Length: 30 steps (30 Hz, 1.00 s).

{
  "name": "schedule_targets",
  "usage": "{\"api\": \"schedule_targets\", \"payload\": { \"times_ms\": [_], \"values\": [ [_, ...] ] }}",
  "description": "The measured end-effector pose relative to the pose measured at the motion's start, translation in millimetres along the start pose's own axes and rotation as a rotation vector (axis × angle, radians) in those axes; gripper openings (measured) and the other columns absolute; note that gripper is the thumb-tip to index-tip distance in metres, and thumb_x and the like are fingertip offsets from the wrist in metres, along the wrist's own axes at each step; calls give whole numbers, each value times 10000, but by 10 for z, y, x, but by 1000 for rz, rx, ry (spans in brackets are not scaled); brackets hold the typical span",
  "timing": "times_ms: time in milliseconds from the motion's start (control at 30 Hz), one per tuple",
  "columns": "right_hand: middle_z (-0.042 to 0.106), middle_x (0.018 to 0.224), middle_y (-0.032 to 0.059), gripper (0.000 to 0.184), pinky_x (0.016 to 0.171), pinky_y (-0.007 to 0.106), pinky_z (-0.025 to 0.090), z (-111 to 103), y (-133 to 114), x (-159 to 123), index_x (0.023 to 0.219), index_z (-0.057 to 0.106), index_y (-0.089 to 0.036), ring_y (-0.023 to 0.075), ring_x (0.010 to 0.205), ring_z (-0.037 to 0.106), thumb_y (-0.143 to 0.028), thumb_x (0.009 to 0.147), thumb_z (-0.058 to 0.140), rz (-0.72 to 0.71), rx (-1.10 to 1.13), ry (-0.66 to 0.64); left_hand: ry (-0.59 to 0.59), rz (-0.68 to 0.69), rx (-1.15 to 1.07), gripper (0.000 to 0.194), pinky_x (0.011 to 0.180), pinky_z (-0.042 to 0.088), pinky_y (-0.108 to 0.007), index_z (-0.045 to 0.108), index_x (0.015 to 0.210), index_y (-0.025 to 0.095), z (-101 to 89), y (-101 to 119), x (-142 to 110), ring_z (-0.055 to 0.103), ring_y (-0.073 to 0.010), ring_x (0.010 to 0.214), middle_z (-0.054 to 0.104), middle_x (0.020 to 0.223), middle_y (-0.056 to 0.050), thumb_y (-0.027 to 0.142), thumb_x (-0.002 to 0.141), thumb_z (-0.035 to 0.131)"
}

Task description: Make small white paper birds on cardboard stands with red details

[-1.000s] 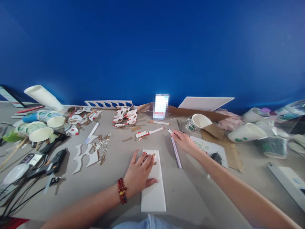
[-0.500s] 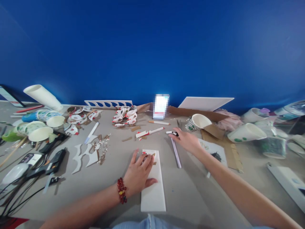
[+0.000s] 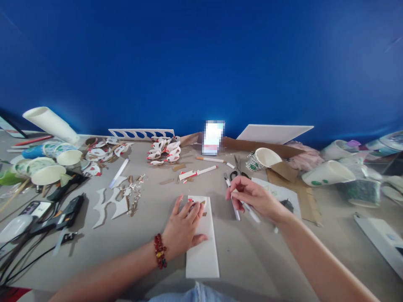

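Observation:
My left hand [image 3: 184, 226] lies with fingers spread on a white foam board strip [image 3: 203, 260], pressing near its far end. Under those fingertips a small piece with red and brown bits [image 3: 204, 203] shows in part; most of it is hidden. My right hand [image 3: 256, 197] is raised just right of the board, its fingers pinched around a slim white pen [image 3: 252, 213] whose end sticks out below. Beside it on the table is another pale pen [image 3: 236, 209], and black-handled scissors [image 3: 238, 167] lie just beyond the fingers.
Red-and-white bird cutouts [image 3: 165, 150] are piled at the back. A red-and-white marker [image 3: 197, 172] and an orange-and-white one [image 3: 210, 160] lie ahead. Glue guns [image 3: 71, 212] with cables and board scraps [image 3: 110, 205] are at left; paper cups [image 3: 266, 158] and cardboard [image 3: 304, 197] at right.
My right hand has drawn back toward me and right from beside the scissors, now with a white pen in its fingers. The scissors show more fully. My left hand has stayed on the board.

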State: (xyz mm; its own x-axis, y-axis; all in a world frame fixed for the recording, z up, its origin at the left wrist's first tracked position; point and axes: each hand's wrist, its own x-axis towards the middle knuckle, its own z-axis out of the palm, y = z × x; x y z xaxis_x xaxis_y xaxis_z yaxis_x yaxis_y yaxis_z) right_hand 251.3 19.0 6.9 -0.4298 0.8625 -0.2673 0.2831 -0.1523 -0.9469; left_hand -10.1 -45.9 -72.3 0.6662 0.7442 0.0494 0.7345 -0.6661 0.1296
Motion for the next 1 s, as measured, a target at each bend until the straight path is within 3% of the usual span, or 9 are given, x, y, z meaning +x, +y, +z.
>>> {"api": "schedule_targets", "payload": {
  "times_ms": [133,267,400,533,700,833,1000],
  "values": [
    [695,946,128,320,533,317,475,329,68,72,1048,512,-229,203,672,621,-455,890,348,40,382,7,-7,-5,54,783,1166,49,-588,341,1485,163,-3,11,2,427,-321,1269,499,1398,-135,685,903,298],
    [706,858,103,319,581,309,470,547,192,274,1050,556,-216,186,657,597,-429,900,371,-11,483,37,-31,-20,35,780,1161,59,-601,361,1474,161,-18,18,4,412,-319,1280,510,1396,-130,688,908,267],
    [563,574,-1,321,567,264,400,709,258,522,886,632,-179,139,546,482,-462,914,483,-90,209,86,-47,-28,-4,784,1168,44,-591,358,1474,161,-21,12,9,396,-308,1302,495,1421,-123,694,906,262],
    [491,604,-25,284,574,244,373,817,298,728,819,634,-178,130,586,468,-395,919,482,-158,-50,150,-25,-24,-34,782,1176,-1,-574,353,1475,148,-26,-2,13,384,-294,1311,505,1414,-118,684,916,249],
    [486,604,-44,137,551,231,363,867,380,841,812,543,-208,121,553,443,-311,890,499,-155,-150,192,-29,-12,-57,784,1177,23,-572,365,1471,157,-37,-26,16,392,-299,1299,507,1402,-117,693,903,285],
    [487,598,-44,134,535,232,355,877,470,858,808,542,-211,119,530,433,-316,885,509,-141,-205,190,-28,-13,-85,780,1177,20,-563,361,1474,148,-18,-41,18,384,-301,1290,508,1395,-119,681,909,287],
    [545,630,-21,163,562,235,386,861,512,876,800,559,-203,124,545,471,-339,881,524,-147,-233,187,-21,-13,-75,797,1165,107,-553,368,1473,141,7,-49,25,401,-314,1259,496,1402,-118,690,899,301]
  ]
}}
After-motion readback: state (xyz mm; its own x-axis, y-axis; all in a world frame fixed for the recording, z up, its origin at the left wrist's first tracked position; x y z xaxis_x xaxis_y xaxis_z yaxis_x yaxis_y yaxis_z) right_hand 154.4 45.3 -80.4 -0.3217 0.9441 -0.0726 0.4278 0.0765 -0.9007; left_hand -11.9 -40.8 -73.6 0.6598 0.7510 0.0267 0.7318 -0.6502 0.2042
